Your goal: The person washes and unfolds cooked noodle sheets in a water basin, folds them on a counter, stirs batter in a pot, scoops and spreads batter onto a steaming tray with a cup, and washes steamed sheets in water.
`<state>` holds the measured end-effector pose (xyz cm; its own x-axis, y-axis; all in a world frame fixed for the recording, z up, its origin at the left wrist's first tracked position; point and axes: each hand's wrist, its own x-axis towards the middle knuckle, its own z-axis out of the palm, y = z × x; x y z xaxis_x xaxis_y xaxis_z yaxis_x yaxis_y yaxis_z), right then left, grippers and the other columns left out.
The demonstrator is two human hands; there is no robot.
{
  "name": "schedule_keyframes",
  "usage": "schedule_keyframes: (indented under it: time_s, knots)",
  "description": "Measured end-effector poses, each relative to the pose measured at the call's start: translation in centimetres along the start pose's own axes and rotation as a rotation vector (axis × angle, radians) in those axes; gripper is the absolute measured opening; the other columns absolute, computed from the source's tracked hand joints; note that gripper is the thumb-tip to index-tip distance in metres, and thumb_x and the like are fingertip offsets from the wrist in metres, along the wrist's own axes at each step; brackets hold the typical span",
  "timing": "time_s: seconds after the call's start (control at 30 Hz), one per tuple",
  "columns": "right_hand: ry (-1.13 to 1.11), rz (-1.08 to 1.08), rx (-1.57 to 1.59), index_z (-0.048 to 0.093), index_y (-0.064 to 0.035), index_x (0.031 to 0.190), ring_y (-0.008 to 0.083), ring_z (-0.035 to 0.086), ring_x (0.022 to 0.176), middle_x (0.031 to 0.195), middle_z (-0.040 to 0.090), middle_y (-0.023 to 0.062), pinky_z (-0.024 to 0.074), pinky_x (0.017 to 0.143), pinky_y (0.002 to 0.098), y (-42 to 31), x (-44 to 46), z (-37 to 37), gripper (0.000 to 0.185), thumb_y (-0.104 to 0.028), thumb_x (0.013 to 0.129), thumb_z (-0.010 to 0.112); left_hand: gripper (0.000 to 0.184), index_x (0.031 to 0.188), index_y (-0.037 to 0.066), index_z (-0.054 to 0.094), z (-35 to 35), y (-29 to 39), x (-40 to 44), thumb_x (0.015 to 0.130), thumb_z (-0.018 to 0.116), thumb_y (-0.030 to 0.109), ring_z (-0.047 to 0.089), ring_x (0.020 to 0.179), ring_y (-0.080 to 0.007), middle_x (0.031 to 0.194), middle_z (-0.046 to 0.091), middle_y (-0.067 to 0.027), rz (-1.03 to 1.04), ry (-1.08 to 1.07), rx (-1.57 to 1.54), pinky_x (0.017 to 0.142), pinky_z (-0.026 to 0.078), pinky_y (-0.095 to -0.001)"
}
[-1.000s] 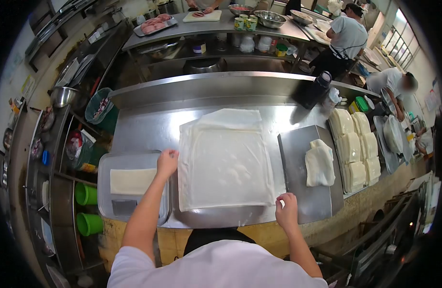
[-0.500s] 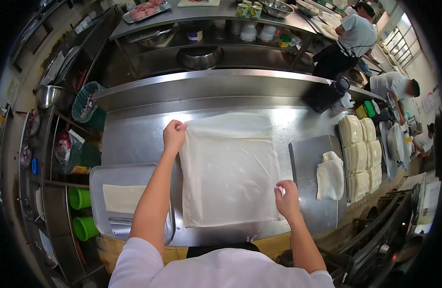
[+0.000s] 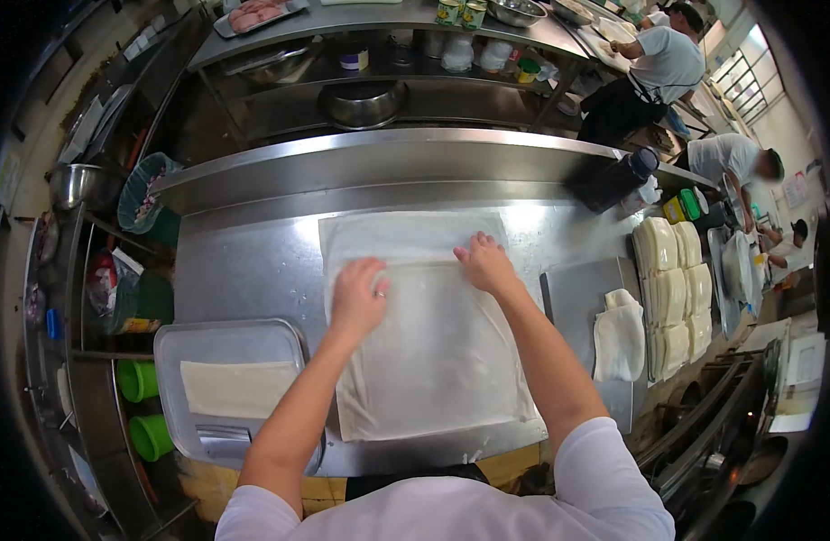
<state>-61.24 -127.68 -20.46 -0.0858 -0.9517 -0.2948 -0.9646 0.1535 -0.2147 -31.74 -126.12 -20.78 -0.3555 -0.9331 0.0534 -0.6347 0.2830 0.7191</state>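
A thin, pale, nearly square sheet (image 3: 433, 361) lies across the middle of the steel table, wrinkled along its sides. Whether it is dough or cloth I cannot tell. Beyond a crosswise edge, a thinner, translucent far part (image 3: 388, 233) shows. My left hand (image 3: 358, 296), slightly blurred, is over the sheet's left side near that edge, thumb apart from the fingers. At the far right, my right hand (image 3: 484, 263) rests on or just above the sheet with its fingers spread. Neither hand visibly grips anything.
Left of the sheet, a clear tray (image 3: 167, 379) holds a pale folded piece (image 3: 239, 388). To the right are a folded white cloth (image 3: 619, 338) on a metal plate and stacked pale packs (image 3: 672, 288). A dark bottle (image 3: 618, 180) stands by the raised back ledge (image 3: 388, 162). Co-workers stand farther right.
My left hand has left the sheet's far left corner and moved right and nearer. My right hand has moved from the near right edge to the far part. The camera view has shifted slightly.
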Motion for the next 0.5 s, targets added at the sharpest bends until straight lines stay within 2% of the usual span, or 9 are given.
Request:
schedule_keyframes:
  time_s: [0.1, 0.2, 0.3, 0.37, 0.4, 0.43, 0.5]
  knots:
    - [0.157, -0.046, -0.05, 0.037, 0.0076, 0.148, 0.0439, 0.031, 0.147, 0.157, 0.034, 0.0293, 0.0266, 0.119, 0.0568, 0.7, 1.5, 2.0, 0.067, -0.045, 0.106, 0.039, 0.054, 0.142, 0.004, 0.052, 3.1, 1.2, 0.5, 0.098, 0.057, 0.034, 0.033, 0.147, -0.0383, 0.155, 0.041, -0.0196, -0.033, -0.103, 0.363, 0.118, 0.025, -0.059]
    - [0.064, 0.031, 0.023, 0.037, 0.0066, 0.149, 0.043, 0.027, 0.149, 0.159, 0.03, 0.0292, 0.0251, 0.12, 0.0577, 0.2, 2.6, 1.2, 0.067, -0.045, 0.107, 0.037, 0.065, 0.152, 0.001, 0.038, 3.3, 1.0, 1.9, 0.103, 0.045, 0.042, 0.022, 0.152, -0.0377, 0.163, 0.03, -0.0195, -0.06, -0.131, 0.494, 0.121, 0.011, -0.0634]
    - [0.042, -0.046, 0.141, 0.035, 0.0058, 0.151, 0.0386, 0.024, 0.152, 0.162, 0.027, 0.0249, 0.0215, 0.121, 0.0563, -3.3, 0.7, 1.6, 0.071, -0.049, 0.106, 0.035, 0.065, 0.154, 0.002, 0.036, 4.1, 3.8, 2.5, 0.102, 0.046, 0.04, 0.022, 0.153, -0.0374, 0.163, 0.029, -0.019, -0.002, -0.136, 0.515, 0.121, 0.009, -0.0649]
    - [-0.071, -0.157, 0.304, 0.031, 0.0041, 0.154, 0.0368, 0.018, 0.154, 0.165, 0.021, 0.0222, 0.018, 0.122, 0.0567, -5.7, -1.8, 3.1, 0.072, -0.05, 0.106, 0.033, 0.065, 0.153, 0.002, 0.037, 5.1, 5.4, 1.8, 0.101, 0.049, 0.039, 0.024, 0.152, -0.0386, 0.162, 0.03, -0.0199, 0.089, -0.188, 0.488, 0.121, 0.01, -0.0653]
    - [-0.077, -0.145, 0.254, 0.031, 0.0036, 0.154, 0.0368, 0.019, 0.154, 0.165, 0.021, 0.0218, 0.0175, 0.122, 0.0568, -5.3, -3.0, 3.7, 0.072, -0.05, 0.106, 0.032, 0.066, 0.153, 0.002, 0.038, 5.5, 5.7, 1.4, 0.1, 0.051, 0.039, 0.025, 0.151, -0.0391, 0.162, 0.031, -0.0204, 0.134, -0.212, 0.475, 0.12, 0.011, -0.0655]
    - [-0.08, -0.133, 0.205, 0.03, 0.003, 0.155, 0.0367, 0.019, 0.154, 0.166, 0.021, 0.0214, 0.017, 0.123, 0.0569, -4.5, -4.0, 4.2, 0.072, -0.05, 0.107, 0.031, 0.066, 0.154, 0.003, 0.036, 5.7, 4.9, 1.1, 0.101, 0.049, 0.04, 0.024, 0.152, -0.0377, 0.163, 0.031, -0.0192, 0.078, -0.347, 0.531, 0.121, 0.009, -0.0654]
    - [-0.031, -0.085, 0.058, 0.028, 0.002, 0.156, 0.0359, 0.018, 0.154, 0.166, 0.019, 0.0206, 0.0163, 0.123, 0.057, -0.8, -5.3, 4.9, 0.071, -0.049, 0.107, 0.03, 0.065, 0.153, 0.003, 0.038, 4.3, 2.1, -0.2, 0.101, 0.048, 0.04, 0.023, 0.153, -0.037, 0.163, 0.031, -0.0187, 0.059, -0.26, 0.506, 0.121, 0.01, -0.0654]
